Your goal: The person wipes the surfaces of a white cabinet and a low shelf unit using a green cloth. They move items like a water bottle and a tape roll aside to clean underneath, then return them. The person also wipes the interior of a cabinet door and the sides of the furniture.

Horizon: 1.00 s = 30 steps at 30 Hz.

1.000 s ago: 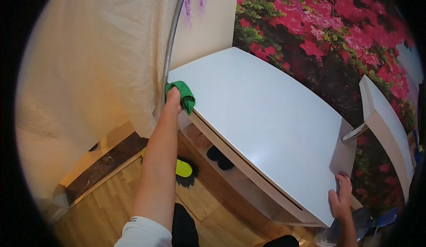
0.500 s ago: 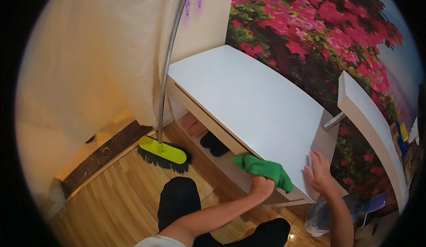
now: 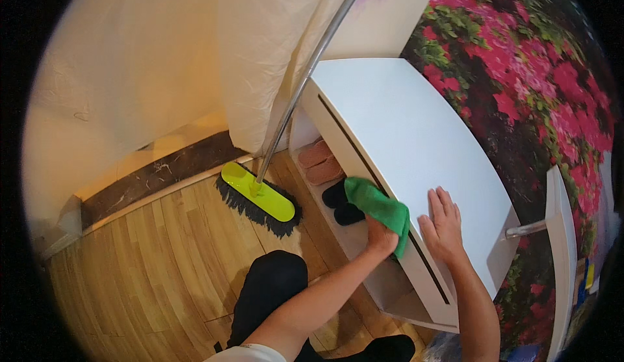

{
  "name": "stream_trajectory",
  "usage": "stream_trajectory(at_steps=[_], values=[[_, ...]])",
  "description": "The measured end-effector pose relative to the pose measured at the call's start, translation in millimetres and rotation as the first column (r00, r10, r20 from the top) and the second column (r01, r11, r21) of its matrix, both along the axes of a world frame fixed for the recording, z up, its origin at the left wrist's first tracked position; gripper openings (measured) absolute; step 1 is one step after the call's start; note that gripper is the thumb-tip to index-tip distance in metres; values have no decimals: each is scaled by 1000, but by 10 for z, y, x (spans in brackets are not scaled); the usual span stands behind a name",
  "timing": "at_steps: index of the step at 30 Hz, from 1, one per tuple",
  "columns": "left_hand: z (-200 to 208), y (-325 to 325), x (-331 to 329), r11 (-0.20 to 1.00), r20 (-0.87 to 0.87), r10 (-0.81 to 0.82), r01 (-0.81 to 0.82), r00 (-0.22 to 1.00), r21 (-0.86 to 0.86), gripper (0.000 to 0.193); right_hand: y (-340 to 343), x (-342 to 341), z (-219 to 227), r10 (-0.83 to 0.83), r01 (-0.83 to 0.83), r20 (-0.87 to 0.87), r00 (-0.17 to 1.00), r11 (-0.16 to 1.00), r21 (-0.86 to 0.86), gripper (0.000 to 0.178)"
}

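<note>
My left hand (image 3: 382, 237) grips a green cloth (image 3: 378, 207), which lies against the drawer front of a low white cabinet (image 3: 416, 125). The cloth drapes over the front's upper edge and hides part of the dark gap there. My right hand (image 3: 445, 229) rests on the glossy white top with fingers stretched out, holding nothing. On the open shelf below the drawer sit pink slippers (image 3: 320, 162) and black slippers (image 3: 342, 205), the black pair just beside the cloth.
A broom with a lime-green head (image 3: 260, 193) and grey pole (image 3: 305, 79) leans left of the cabinet. Pale sheeting (image 3: 149, 69) hangs behind it. A second white panel (image 3: 562, 251) joins the cabinet by a metal tube (image 3: 525, 229). A flower mural (image 3: 507, 69) covers the wall.
My view has turned, so the cabinet appears steeper. My left hand and the cloth have shifted slightly farther along the drawer front, toward the slippers. My right hand lies farther in on the top.
</note>
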<state>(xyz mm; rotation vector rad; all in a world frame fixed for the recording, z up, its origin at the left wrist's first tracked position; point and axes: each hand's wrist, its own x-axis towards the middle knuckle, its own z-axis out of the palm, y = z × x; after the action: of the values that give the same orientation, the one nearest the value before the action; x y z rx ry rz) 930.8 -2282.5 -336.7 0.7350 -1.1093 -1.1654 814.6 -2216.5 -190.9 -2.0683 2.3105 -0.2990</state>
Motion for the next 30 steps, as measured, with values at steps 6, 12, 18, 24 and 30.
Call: stream_trajectory(at_steps=[6,12,18,24,30], values=[[-102,-1649,112,941,-238,114,-28,964,338,56,-8,19,195,-10,10,-15,1000,1000,20,74],[-760,-3515,1072,882,-359,150,39,921,469,72,-254,134,127,50,-51,48,998,999,11,78],[-336,-3709,792,972,-314,52,24,948,232,59,-122,-43,263,-59,59,3,998,994,94,80],[-909,-4125,974,999,-284,35,-22,958,49,54,-197,-9,262,-87,84,10,996,984,157,81],[-1692,-4834,1508,964,-17,119,-111,993,241,58,-237,12,190,-74,69,19,997,984,166,81]])
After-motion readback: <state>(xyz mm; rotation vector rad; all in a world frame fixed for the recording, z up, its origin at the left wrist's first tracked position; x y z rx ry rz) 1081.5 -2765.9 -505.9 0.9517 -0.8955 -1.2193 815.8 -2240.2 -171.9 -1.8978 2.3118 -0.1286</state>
